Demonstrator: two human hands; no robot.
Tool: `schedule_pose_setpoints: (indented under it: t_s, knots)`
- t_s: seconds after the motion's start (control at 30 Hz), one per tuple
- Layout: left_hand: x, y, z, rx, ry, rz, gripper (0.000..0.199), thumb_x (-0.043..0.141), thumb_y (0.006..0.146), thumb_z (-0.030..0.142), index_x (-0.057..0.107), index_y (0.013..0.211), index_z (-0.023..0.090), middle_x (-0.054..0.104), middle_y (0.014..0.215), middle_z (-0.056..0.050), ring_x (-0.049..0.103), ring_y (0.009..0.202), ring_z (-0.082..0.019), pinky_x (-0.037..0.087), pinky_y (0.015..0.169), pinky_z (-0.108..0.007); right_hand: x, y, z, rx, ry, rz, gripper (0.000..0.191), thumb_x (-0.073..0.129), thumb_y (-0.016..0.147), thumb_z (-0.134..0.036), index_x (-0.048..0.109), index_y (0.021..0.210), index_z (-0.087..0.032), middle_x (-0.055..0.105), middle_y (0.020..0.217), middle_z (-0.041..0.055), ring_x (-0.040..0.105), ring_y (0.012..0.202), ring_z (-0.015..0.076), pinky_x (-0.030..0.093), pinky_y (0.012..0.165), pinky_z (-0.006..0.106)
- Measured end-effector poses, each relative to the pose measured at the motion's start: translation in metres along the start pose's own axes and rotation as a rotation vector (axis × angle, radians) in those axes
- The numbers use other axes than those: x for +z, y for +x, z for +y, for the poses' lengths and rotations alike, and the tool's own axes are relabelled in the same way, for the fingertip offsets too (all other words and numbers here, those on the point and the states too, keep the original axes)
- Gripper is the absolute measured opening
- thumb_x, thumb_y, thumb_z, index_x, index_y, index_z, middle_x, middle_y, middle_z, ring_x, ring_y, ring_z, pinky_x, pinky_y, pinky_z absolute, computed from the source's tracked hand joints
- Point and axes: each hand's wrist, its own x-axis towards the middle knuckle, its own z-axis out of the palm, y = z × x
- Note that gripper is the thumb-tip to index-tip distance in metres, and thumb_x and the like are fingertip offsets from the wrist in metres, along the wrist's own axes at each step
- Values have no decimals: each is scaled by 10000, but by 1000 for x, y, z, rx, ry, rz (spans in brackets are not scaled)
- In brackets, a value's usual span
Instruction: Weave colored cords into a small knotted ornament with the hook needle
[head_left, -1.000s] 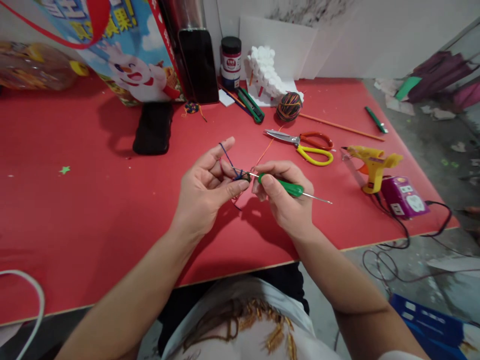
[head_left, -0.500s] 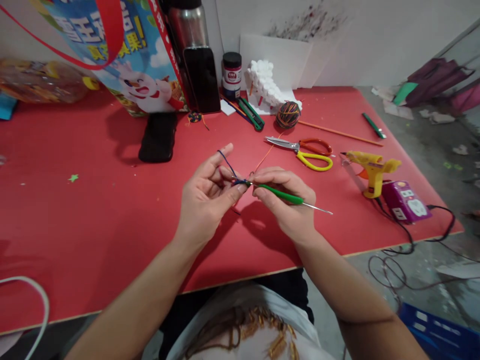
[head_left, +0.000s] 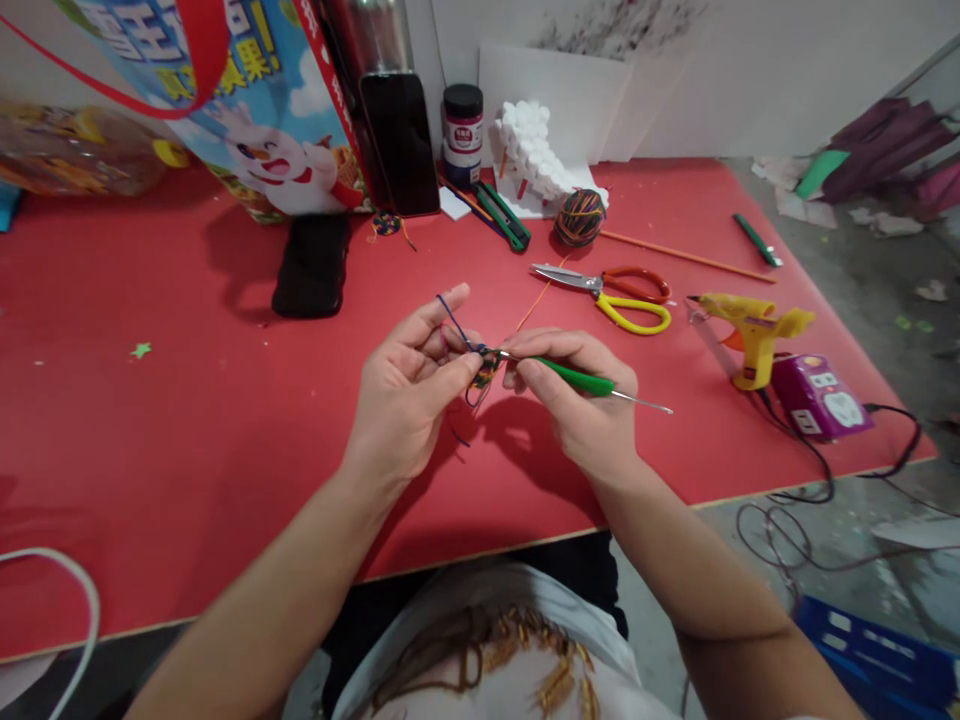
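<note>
Between the thumb and fingers of my left hand (head_left: 409, 385) is a small multicoloured crochet piece (head_left: 487, 371). Dark blue yarn runs from it up over my raised left index finger, and a loose yarn end hangs below. My right hand (head_left: 589, 400) is closed round the green handle of a crochet hook (head_left: 574, 376). The hook's left tip meets the top edge of the piece; its other metal end points right. An orange strand leads from the work towards a multicoloured yarn ball (head_left: 580, 218) farther back.
Scissors (head_left: 600, 290) lie beyond my right hand. A yellow glue gun (head_left: 754, 330) and a purple box (head_left: 821, 397) stand at the right. At the back are a black phone (head_left: 311, 265), a green cutter (head_left: 504, 215), a paint jar (head_left: 462, 140) and a bright bag (head_left: 277, 130).
The crochet piece has turned so more of its multicoloured face shows below my left thumb. My right hand and the hook have shifted slightly right. The whole view has tilted a little.
</note>
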Motion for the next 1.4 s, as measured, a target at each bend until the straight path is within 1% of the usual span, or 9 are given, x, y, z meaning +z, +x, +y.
schedule_pose_setpoints:
  t_s: [0.13, 0.3, 0.5, 0.63, 0.8, 1.0, 1.17, 1.27, 1.4]
  knots:
    - [1, 0, 1, -9, -15, 20, 532, 855, 759, 126, 766, 1265, 260, 716, 886, 6, 662, 774, -100, 567, 747, -223, 2, 0, 2, 42, 82, 27, 95, 792, 948, -221, 817, 1036, -244, 802, 1003, 32, 750, 790, 147, 640, 746, 320]
    - [1, 0, 2, -13, 4, 8, 565, 863, 744, 121, 751, 1278, 267, 715, 918, 2, 658, 777, -106, 565, 732, -232, 3, 1, 3, 114, 147, 57, 88, 806, 941, -250, 817, 1029, -255, 804, 912, 14, 738, 772, 145, 628, 720, 301]
    - [1, 1, -1, -12, -42, 0, 568, 873, 732, 93, 764, 1266, 255, 717, 916, 13, 677, 820, -85, 575, 782, -195, 3, 1, 5, 90, 193, 31, 118, 789, 956, -205, 827, 1048, -270, 814, 974, 3, 745, 800, 126, 621, 739, 277]
    - [-1, 2, -3, 20, -20, 1, 588, 888, 729, 86, 774, 1281, 255, 710, 898, 17, 667, 798, -73, 579, 770, -176, 1, 2, 7, 29, 108, 34, 103, 811, 938, -226, 826, 1034, -260, 798, 995, 11, 724, 801, 135, 603, 727, 293]
    - [-4, 2, -5, 122, 144, -25, 705, 919, 740, 135, 721, 1397, 296, 690, 888, 25, 607, 710, -60, 526, 660, -166, -2, 3, 10, -55, 29, 27, 109, 813, 925, -198, 829, 1018, -252, 780, 976, 27, 739, 907, 175, 606, 818, 347]
    - [-4, 0, -3, 166, 280, -51, 761, 937, 756, 204, 674, 1461, 310, 703, 862, 20, 553, 650, -75, 491, 599, -203, -4, 5, 11, -138, -92, 15, 88, 797, 935, -203, 817, 1008, -247, 771, 939, 27, 729, 877, 178, 624, 805, 361]
    - [2, -4, 3, 160, 324, -39, 816, 956, 723, 145, 669, 1472, 294, 701, 798, 31, 540, 636, -79, 469, 570, -199, -5, 7, 6, -272, -231, -26, 146, 767, 944, -130, 808, 1030, -242, 778, 926, 25, 722, 905, 172, 617, 840, 349]
    - [5, -7, 6, 132, 304, -37, 839, 956, 730, 146, 649, 1497, 294, 713, 784, 38, 542, 612, -76, 485, 567, -197, -4, 5, 6, -357, -396, -33, 144, 759, 955, -143, 801, 1055, -238, 776, 954, 38, 725, 924, 184, 614, 855, 361]
    - [7, -8, 6, 59, 230, -63, 857, 942, 748, 151, 614, 1532, 264, 734, 803, 34, 597, 624, -80, 533, 604, -201, -3, -2, 9, -482, -574, -41, 192, 744, 971, -146, 773, 1138, -236, 808, 970, 38, 734, 854, 174, 613, 793, 335]
